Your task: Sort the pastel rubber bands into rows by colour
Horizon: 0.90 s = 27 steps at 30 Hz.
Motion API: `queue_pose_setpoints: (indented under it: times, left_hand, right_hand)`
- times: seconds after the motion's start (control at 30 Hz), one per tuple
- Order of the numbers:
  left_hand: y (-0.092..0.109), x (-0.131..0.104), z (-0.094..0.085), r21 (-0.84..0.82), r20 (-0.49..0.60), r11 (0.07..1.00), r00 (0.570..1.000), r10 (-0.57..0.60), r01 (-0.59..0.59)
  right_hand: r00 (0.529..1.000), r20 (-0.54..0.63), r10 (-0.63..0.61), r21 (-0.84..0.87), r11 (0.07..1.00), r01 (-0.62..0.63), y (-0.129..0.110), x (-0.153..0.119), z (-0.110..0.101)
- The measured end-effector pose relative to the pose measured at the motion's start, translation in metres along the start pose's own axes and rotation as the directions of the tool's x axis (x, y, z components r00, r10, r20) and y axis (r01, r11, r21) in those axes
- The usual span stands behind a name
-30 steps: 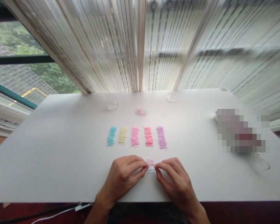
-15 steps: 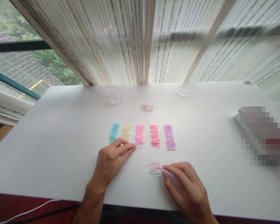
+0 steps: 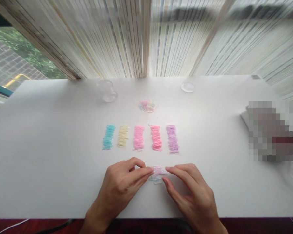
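A small pile of pastel paper clips (image 3: 158,170), pink-lilac above and pale blue below, lies on the white table between my hands. My left hand (image 3: 127,178) has its fingertips pressed together at the pile's left edge; what is between them is too small to make out. On the other side, my right hand (image 3: 191,191) holds its thumb and forefinger apart, close to the clips. Beyond the hands run sorted columns of clips: blue (image 3: 109,137), yellow (image 3: 123,136), pink (image 3: 139,137), coral pink (image 3: 156,138) and purple (image 3: 173,139).
Farther back is another mixed heap of clips (image 3: 147,106). A clear round container (image 3: 109,96) stands at the back left, and a clear lid-like disc (image 3: 188,86) at the back right. A pixelated object (image 3: 271,133) occupies the right side. Striped curtains hang behind the table.
My left hand has moved from the bottom of the pink column toward me and right, to the small pile. My right hand stays beside the pile. The camera view has shifted slightly.
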<state>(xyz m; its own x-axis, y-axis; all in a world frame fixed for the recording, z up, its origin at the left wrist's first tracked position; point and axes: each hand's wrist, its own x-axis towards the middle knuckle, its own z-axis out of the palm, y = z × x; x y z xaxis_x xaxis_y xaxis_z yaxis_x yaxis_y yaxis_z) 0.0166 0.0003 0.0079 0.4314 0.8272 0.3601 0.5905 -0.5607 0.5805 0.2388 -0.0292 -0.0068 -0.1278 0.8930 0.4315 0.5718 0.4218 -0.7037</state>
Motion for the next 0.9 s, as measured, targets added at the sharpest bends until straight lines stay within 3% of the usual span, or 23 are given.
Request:
queue_pose_setpoints:
  times: [0.37,0.63,0.9]
  left_hand:
    - [0.003,0.002,0.008,-0.071,-0.014,0.997,1.000,0.017,-0.018]
    - [0.000,-0.007,0.011,-0.047,-0.021,0.999,1.000,-0.017,0.016]
    - [-0.002,-0.007,0.012,-0.063,0.008,0.998,1.000,-0.005,0.006]
  right_hand:
    - [0.991,0.130,-0.023,-0.047,0.998,0.030,0.002,0.009,-0.005]
    - [1.000,0.010,-0.007,-0.263,0.965,0.010,0.031,0.027,-0.026]
    - [1.000,0.004,-0.006,-0.287,0.958,0.007,0.035,0.032,-0.021]
